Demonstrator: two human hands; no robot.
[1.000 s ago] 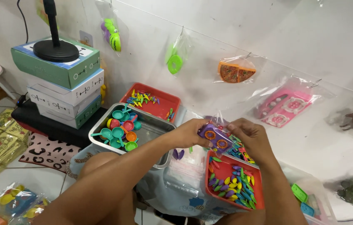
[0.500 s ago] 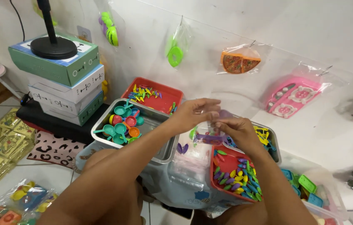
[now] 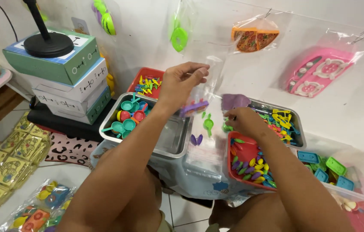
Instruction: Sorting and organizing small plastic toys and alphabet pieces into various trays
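White wall (image 3: 319, 25) backs the whole work area, hung with clear packets of toys; tiled floor (image 3: 61, 172) shows at the lower left, with yellow printed packets (image 3: 1, 159) spread over it. Furthest left stands a stack of boxes (image 3: 61, 73), a black round stand base (image 3: 47, 44) on top; beside it a metal tray (image 3: 177, 137) holds small teal, pink and orange toy pans (image 3: 128, 118), and a red tray (image 3: 149, 73) behind carries bright little pieces.

Moving right, the left hand (image 3: 182, 83) is raised above the trays, thumb and fingertips pressed together on the upper edge of a clear plastic bag (image 3: 201, 92); the bag hangs down from that pinch with a purple toy (image 3: 194, 107) in its bottom. Thin film like this looks limp and slippery, and the load seems light; a hold at the top rim, near the mouth, should serve best, since the sides would crumple.

Further right, the right hand (image 3: 244, 122) is low, just below the bag, fingers curled near a small green piece (image 3: 227, 127); I cannot tell whether it truly grips it. Below it sits a red tray of coloured leaf-shaped pieces (image 3: 250, 165); next a second metal tray (image 3: 298, 137), then a clear tub of teal and green blocks (image 3: 332, 169).
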